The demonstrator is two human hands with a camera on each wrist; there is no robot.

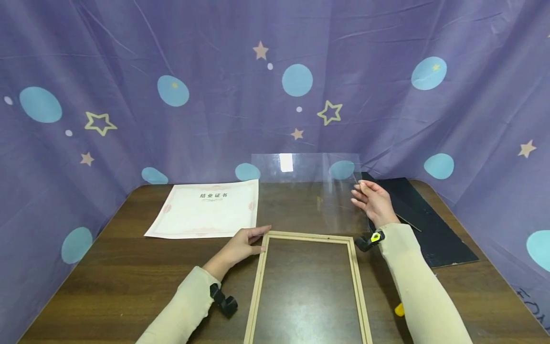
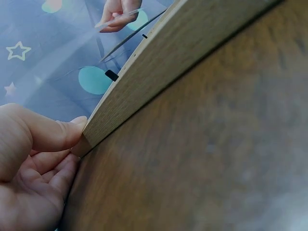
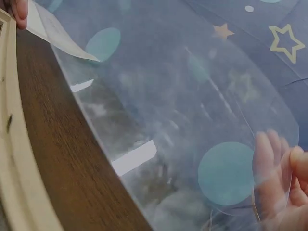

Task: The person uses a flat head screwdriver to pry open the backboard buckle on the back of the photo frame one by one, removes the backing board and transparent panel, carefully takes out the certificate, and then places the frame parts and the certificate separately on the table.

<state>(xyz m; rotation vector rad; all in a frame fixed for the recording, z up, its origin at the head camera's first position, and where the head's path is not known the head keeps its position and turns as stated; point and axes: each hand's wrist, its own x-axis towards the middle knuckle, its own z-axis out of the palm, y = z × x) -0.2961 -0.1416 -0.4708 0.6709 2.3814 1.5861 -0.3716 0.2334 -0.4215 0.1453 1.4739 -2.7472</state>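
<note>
A clear plastic sheet (image 1: pixel 301 200) stands tilted up behind the frame, its right edge pinched between thumb and fingers of my right hand (image 1: pixel 373 200). The right wrist view shows the sheet (image 3: pixel 159 110) bowing, with light glinting off it. My left hand (image 1: pixel 240 246) holds the far left corner of a pale wooden picture frame (image 1: pixel 309 236) that lies on the table. In the left wrist view the thumb and fingers (image 2: pixel 57 137) grip that corner, and small black tabs (image 2: pixel 111 75) stick out along the frame's inner edge.
A white certificate (image 1: pixel 206 215) with a pink pattern lies at the back left of the brown table (image 1: pixel 107 267). At the right lies a black backing board (image 1: pixel 442 239). A yellow object (image 1: pixel 399 309) is partly hidden by the right sleeve. A purple curtain (image 1: pixel 215 119) hangs behind.
</note>
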